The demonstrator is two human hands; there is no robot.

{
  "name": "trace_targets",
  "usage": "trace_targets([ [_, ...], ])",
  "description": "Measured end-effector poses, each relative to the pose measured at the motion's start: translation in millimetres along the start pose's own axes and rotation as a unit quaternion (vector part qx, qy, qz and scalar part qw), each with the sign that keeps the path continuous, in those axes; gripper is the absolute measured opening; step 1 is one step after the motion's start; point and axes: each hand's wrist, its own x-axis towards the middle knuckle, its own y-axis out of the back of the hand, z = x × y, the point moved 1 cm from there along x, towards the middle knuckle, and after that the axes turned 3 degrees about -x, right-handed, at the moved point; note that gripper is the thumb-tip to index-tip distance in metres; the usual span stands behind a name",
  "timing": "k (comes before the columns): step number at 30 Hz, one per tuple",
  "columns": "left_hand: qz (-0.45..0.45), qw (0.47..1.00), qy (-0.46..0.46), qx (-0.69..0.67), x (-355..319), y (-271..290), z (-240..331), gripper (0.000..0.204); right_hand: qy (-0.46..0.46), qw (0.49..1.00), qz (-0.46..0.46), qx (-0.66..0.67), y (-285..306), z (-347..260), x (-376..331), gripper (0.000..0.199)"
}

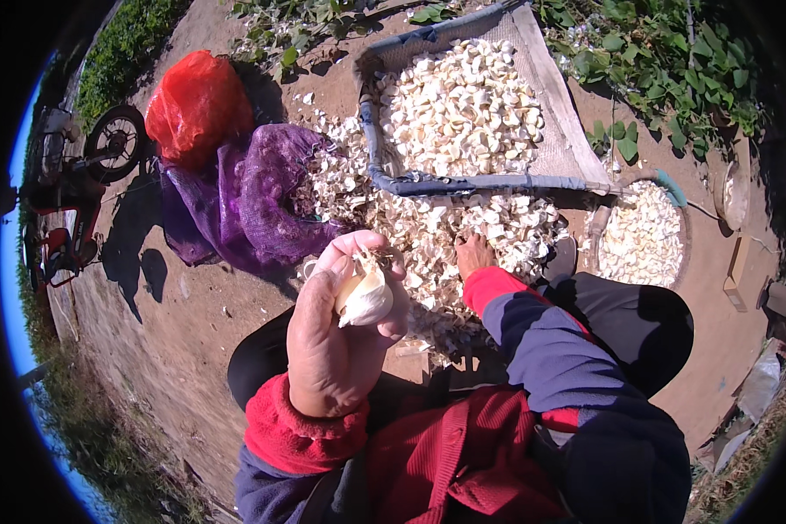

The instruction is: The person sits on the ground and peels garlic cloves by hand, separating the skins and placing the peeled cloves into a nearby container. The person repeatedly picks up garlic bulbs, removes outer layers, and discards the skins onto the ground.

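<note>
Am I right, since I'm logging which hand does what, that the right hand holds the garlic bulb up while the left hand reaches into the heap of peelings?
Not quite: the hands are swapped. In the head view the left hand has its grip on the garlic bulb, raised, while the right hand reaches into the heap of peelings.

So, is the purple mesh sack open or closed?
Open. The purple mesh sack lies slumped on the ground with its mouth spread, and garlic spills from it toward the pile.
</note>
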Motion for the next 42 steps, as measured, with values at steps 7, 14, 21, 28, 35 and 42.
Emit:
trace_targets([
  [7, -0.011, 1.0, -0.006, 0.01, 8, 5, 5, 0.036, -0.02, 0.999, 0.021, 0.025, 0, 1, -1, 0.027],
  [14, 0.026, 0.999, -0.018, -0.002, 3, 5, 3, 0.031, 0.015, 0.981, -0.052, 0.188, 3, 36, 3, 0.018],
  [21, -0.009, 1.0, -0.021, 0.015, 2, 10, 5, 0.032, 0.098, 0.98, 0.049, 0.166, 16, 47, -14, 0.018],
  [28, -0.022, 1.0, -0.017, 0.009, 1, 12, 0, 0.031, 0.338, 0.933, -0.048, -0.11, 6, 37, -84, 0.028],
  [35, -0.013, 1.0, -0.008, 0.011, 0, 10, 0, 0.031, 0.075, 0.99, -0.074, 0.098, 15, 44, -60, 0.016],
  [42, -0.023, 1.0, -0.012, 0.01, -1, 8, 2, 0.033, 0.029, 0.99, -0.118, 0.068, 36, 53, -58, 0.041],
])
